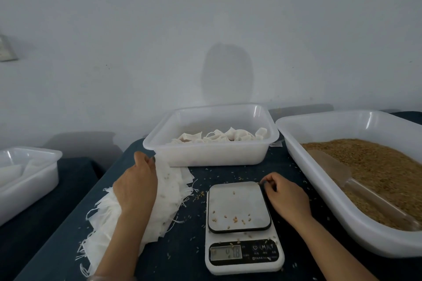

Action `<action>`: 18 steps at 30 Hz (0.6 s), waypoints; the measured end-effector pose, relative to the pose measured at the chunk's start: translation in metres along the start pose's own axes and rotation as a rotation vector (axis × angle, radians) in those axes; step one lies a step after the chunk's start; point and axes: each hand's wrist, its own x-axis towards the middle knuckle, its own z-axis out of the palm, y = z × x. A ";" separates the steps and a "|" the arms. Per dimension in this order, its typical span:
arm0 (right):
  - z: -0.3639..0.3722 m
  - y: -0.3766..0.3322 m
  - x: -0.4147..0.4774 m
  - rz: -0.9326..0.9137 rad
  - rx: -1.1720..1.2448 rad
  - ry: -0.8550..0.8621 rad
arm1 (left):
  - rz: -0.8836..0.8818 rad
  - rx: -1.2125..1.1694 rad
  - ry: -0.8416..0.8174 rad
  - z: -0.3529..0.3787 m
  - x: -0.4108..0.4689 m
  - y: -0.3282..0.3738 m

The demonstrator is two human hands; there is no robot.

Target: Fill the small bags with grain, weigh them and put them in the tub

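A spread stack of empty white mesh bags with loose strings lies on the dark table, left of the scale. My left hand rests on this stack and its fingers curl over the top bag's far edge. A white digital scale sits in the middle front, with a few loose grains on its plate and a lit display. My right hand is at the plate's far right corner, fingers curled, fingertips pinched together at the corner. The white tub behind holds several filled bags.
A large white tray on the right holds brown grain with a scoop lying in it. Another white tub stands at the far left. Stray grains dot the table round the scale. A pale wall is close behind.
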 end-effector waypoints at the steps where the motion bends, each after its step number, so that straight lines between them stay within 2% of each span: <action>1: 0.000 0.000 0.000 0.002 0.000 -0.001 | -0.029 -0.025 -0.003 -0.001 0.002 0.000; 4: 0.000 0.000 0.001 0.009 -0.001 0.002 | -0.150 -0.261 -0.095 0.000 0.008 0.010; 8: 0.001 0.001 0.002 0.014 0.010 0.000 | -0.273 -0.790 -0.370 -0.006 0.008 0.045; 14: 0.000 0.000 0.000 0.019 0.071 0.032 | -0.376 -1.360 -0.847 -0.013 -0.018 0.102; 16: -0.002 -0.001 -0.001 0.010 0.168 0.082 | -0.450 -1.560 -0.929 -0.010 -0.028 0.112; 18: -0.006 -0.004 -0.003 -0.031 0.228 0.157 | -0.479 -1.707 -0.938 -0.002 -0.039 0.115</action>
